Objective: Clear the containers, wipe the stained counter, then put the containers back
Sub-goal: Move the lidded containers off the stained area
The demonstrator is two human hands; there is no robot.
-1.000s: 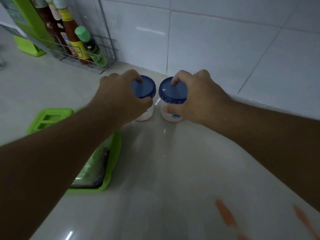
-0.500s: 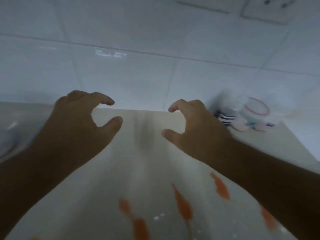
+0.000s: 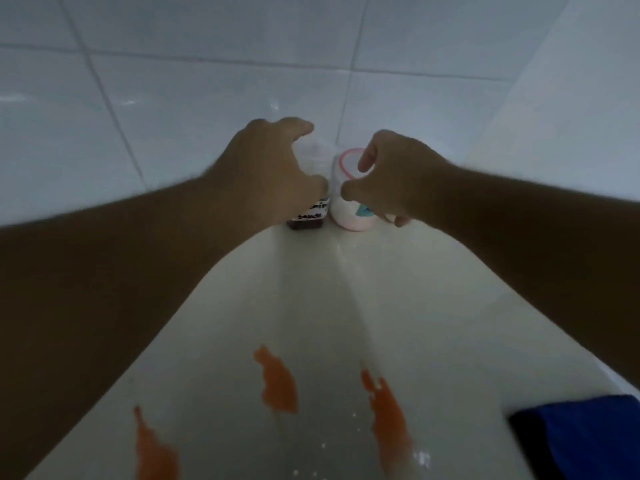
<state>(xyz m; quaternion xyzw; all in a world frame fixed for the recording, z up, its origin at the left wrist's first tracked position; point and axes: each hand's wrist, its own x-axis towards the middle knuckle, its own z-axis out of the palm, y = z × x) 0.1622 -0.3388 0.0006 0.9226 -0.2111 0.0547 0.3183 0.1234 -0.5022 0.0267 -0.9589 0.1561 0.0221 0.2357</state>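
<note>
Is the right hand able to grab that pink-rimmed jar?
Probably yes. The right hand is already curled around the pink-rimmed jar, fingers open, with nothing in between. The dark sauce jar beside it leaves room.

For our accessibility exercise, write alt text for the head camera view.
Two bare hands, left and right, close around two jars, a dark labelled one and a pale pink one, at the tiled wall. Orange stains streak the counter nearer the camera.

home kitchen, tiled wall (image 3: 214, 109), sauce jar (image 3: 309, 216), counter (image 3: 311, 306)
</note>
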